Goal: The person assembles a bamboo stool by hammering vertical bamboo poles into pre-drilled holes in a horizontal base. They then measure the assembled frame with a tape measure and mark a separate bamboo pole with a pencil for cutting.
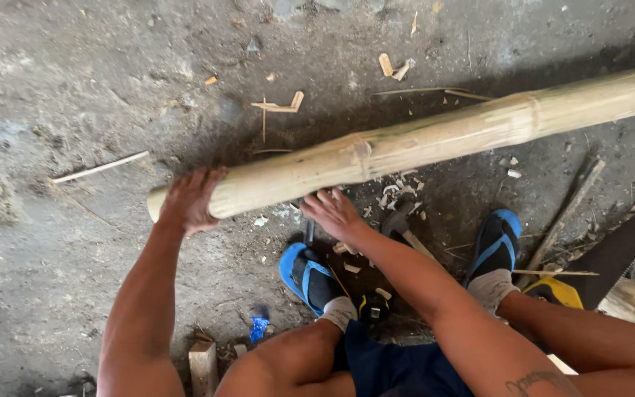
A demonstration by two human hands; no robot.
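Long pale bamboo pole [420,140] lies slanted across the dirt floor [53,242], cut end at left, far end rising off frame right; left hand [191,198] wraps its fingers over the pole near the cut end, right hand [334,213] sits under the pole's near side, fingers curled against it, grip not clear. Below: feet in blue sandals [310,276], yellow-handled saw [597,268] at right, small blue scrap [259,327] on the ground, wood chips [398,187] scattered under the pole.
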